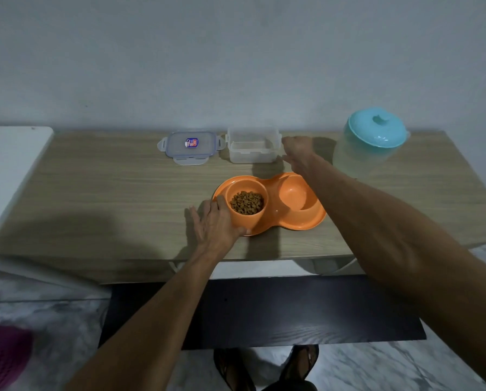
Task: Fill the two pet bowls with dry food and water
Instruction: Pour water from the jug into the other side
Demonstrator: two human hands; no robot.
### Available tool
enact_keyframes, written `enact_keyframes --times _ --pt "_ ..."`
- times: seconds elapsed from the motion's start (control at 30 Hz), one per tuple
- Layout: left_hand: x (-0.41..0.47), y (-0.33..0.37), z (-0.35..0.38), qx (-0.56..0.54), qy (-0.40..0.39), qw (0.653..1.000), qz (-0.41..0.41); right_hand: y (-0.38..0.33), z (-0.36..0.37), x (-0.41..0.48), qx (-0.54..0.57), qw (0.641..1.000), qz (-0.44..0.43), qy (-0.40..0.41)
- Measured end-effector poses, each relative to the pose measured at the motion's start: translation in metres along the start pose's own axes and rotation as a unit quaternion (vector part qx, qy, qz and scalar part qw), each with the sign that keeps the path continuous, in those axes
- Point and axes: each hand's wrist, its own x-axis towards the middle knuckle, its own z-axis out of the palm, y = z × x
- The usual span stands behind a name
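Orange kibble bowl (246, 204), lifted slightly from the double dish (306, 221), sits cupped in the left hand (217, 221), probably to reseat it, while the right hand (297, 153), loosely open and empty, hovers between the emptied container (252, 148) and the water jug (371, 142).

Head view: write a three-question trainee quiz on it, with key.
1. True or false: the orange plastic bowl in the left hand holds dry food.
2. The other orange bowl holds: A) water B) kibble C) nothing
3. What lies left of the clear plastic container beside the right hand?

Key: 1 true; 2 C; 3 its clear blue-rimmed lid.
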Motion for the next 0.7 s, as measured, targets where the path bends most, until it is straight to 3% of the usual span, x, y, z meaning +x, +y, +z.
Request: enact_keyframes --times 0.23,0.4,0.53,0.7 --pt "-0.010 0.011 -0.012 0.006 0.052 0.998 0.047 -0.049 -0.071 -0.033 -0.094 0.976 -0.169 0.104" --pt "0.005 0.056 -0.017 0.028 0.030 0.993 0.113 -0.064 -0.136 -0.033 -0.114 0.947 -0.245 0.173" --pt "0.015 0.093 -0.009 0.007 -0.010 0.992 0.123 -0.053 -0.185 -0.014 -0.123 0.938 -0.236 0.221" --pt "0.018 0.108 0.003 -0.011 -0.035 0.996 0.078 -0.014 -0.217 0.026 -0.073 0.957 -0.129 0.249"
